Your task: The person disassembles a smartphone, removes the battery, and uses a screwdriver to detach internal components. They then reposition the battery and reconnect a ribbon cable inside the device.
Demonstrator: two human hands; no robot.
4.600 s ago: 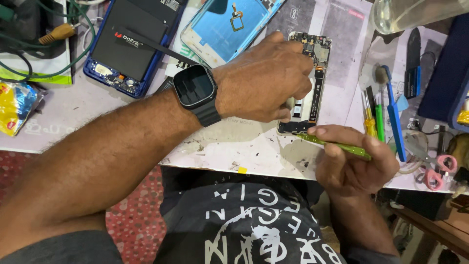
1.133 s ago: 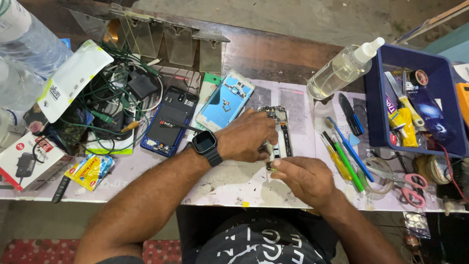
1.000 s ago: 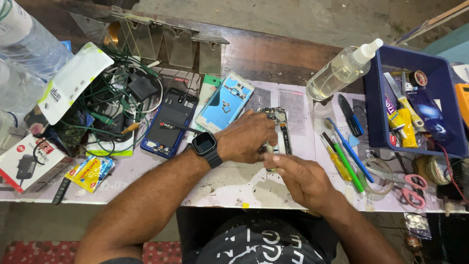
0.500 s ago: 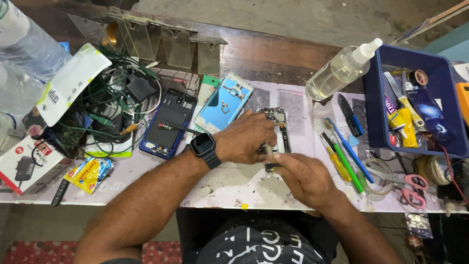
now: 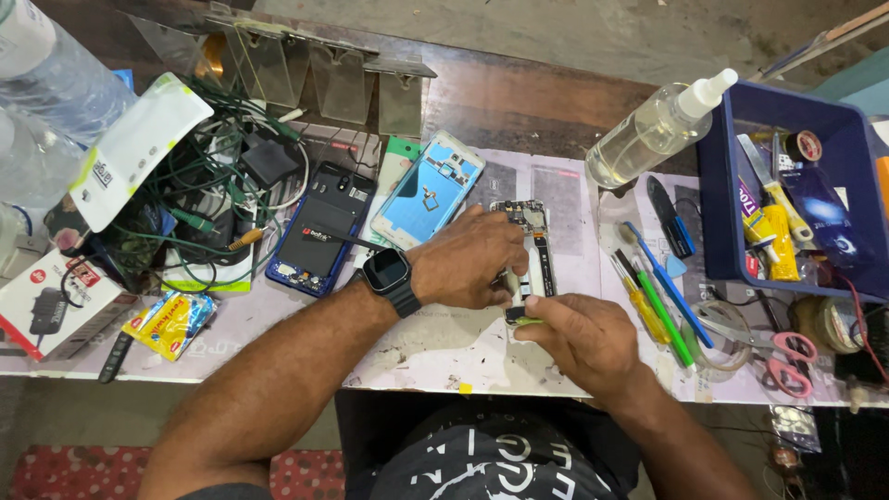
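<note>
A long narrow phone circuit board (image 5: 531,243) lies on the worn white mat (image 5: 435,347) in the middle of the bench. My left hand (image 5: 468,259), with a dark smartwatch (image 5: 390,276) on the wrist, presses down on the board's left side and covers part of it. My right hand (image 5: 583,338) sits just below the board and grips a thin green-handled tool (image 5: 525,321) whose tip touches the board's lower end. Most of the tool is hidden inside the fist.
An opened dark blue phone (image 5: 321,229) and a light blue phone frame (image 5: 429,189) lie left of the board. Tangled green cables (image 5: 199,199) are further left. A clear pump bottle (image 5: 654,130), loose screwdrivers (image 5: 656,296), pink scissors (image 5: 795,356) and a blue tool bin (image 5: 796,194) are at right.
The view has pulled back from a close look at the hands to the whole bench. Both hands stay at the board; my right hand has shifted slightly at its lower end.
</note>
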